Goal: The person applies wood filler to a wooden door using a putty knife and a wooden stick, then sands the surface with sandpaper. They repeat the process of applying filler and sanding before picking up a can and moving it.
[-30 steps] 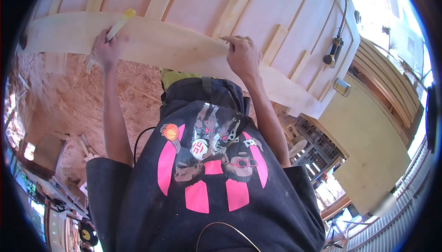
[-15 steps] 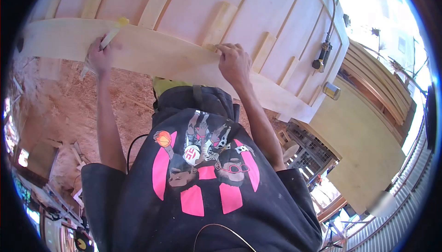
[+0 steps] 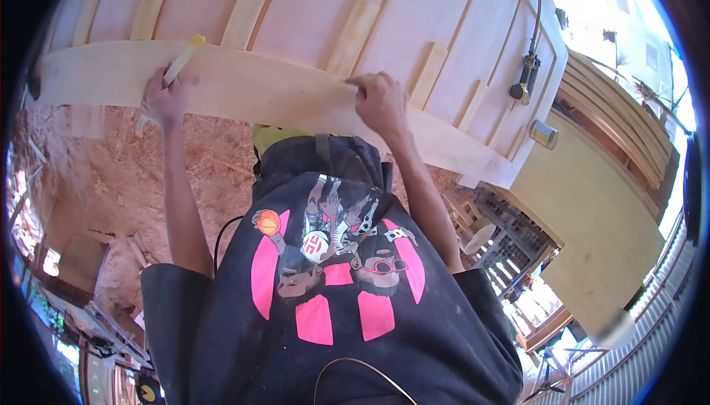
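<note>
A pale flat stick with a yellow, glue-like blob on its upper tip is gripped in my left hand, its lower end poking out below the fist. That hand is over the long pale wooden board along the near edge of the panel. My right hand is also over this board, index finger reaching toward the lower end of a wooden slat. Its other fingers are curled, and whatever they may hold is hidden.
More slats cross the large pale panel. A black power tool with a cord lies toward its right end. Beside it are a jar, a plywood sheet and stacked boards. Sawdust covers the floor.
The view has shifted slightly, moving the scene a little right and down. My left hand still grips the stick, and my right index finger remains near the same slat end.
</note>
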### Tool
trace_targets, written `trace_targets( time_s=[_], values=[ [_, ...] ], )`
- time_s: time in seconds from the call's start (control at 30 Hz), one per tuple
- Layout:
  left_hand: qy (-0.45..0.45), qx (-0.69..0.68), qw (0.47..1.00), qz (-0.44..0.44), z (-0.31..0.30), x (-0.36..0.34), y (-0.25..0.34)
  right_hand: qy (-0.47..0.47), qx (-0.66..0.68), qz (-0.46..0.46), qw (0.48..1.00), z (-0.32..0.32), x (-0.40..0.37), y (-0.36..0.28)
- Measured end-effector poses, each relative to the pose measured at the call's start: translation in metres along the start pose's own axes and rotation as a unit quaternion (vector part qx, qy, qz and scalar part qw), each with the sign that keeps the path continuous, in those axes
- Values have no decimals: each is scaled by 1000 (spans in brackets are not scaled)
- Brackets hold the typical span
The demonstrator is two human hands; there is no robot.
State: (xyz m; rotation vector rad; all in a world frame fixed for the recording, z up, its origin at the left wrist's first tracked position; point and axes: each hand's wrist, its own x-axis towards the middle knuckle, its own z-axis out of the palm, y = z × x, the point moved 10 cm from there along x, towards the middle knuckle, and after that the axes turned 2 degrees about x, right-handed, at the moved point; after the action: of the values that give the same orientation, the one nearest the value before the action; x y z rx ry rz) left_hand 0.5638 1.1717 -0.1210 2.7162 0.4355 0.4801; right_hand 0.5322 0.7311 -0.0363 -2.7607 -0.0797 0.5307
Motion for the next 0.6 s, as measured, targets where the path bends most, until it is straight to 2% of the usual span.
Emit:
trace_targets(
  time_s=[0.07,0.23,0.3,0.33,0.4,0.43,0.47,0.53,0.6],
  values=[
    [9,0,1000,11,-1,4,3,57,17,11,998,-17,12,2],
    [-3,1,1000,9,3,3,-2,70,-6,-43,997,-6,9,-20],
    [-4,-4,1000,3,1,-2,-3,-57,65,46,995,9,14,2],
    [0,-10,1000,1,1,0,-3,-56,65,43,995,5,19,4],
    [5,-15,1000,13,-1,2,0,16,123,82,989,-14,27,20],
    [6,-20,1000,24,-3,2,3,46,96,91,990,-24,34,25],
    [7,-19,1000,22,-5,2,3,45,96,89,990,-25,44,26],
    [-8,-11,1000,10,-3,2,3,159,32,40,986,-51,59,21],
    [-10,-2,1000,7,-3,2,2,179,15,29,983,-56,78,24]
  ],
)
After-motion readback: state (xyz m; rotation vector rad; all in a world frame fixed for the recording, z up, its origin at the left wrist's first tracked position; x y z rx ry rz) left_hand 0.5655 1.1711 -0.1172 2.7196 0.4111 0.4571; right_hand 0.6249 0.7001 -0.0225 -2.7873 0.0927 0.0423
